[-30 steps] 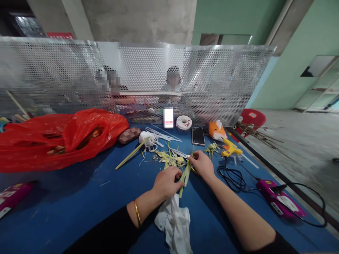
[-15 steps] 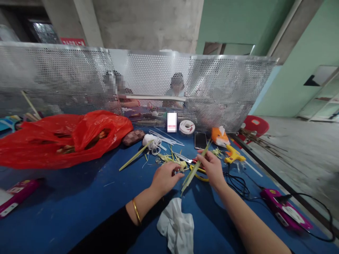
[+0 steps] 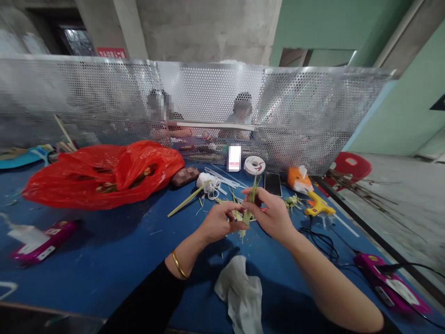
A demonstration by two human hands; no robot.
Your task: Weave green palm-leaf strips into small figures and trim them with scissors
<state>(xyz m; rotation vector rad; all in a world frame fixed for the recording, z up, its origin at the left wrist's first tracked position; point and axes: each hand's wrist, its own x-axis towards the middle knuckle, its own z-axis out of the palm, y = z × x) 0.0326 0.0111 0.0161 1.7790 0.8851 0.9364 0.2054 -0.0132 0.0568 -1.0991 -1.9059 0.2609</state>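
Note:
Between my two hands is a folded green leaf strip (image 3: 247,217), held nearly upright over the blue table. My right hand (image 3: 271,211) pinches its upper part, thumb on the near side. My left hand (image 3: 222,220) has its fingers and thumb closed around the lower part. Pale green trimmings (image 3: 238,215) lie behind my hands, where the scissors are mostly hidden. To the left, another long leaf strip (image 3: 184,202) rests against a ball of white string (image 3: 208,183). A crumpled white cloth (image 3: 241,292) is on the table nearer to me.
A red plastic bag (image 3: 97,185) and a checkered pouch (image 3: 186,176) sit left. Right are a phone (image 3: 273,184), an orange tissue pack (image 3: 299,180), a yellow glue gun (image 3: 319,204) and a corded purple power strip (image 3: 391,283). A perforated metal screen (image 3: 208,88) stands behind, people beyond.
My left hand has come up to the leaf strip and now grips it together with my right. The strip has turned from slanting to nearly upright. The view has shifted left.

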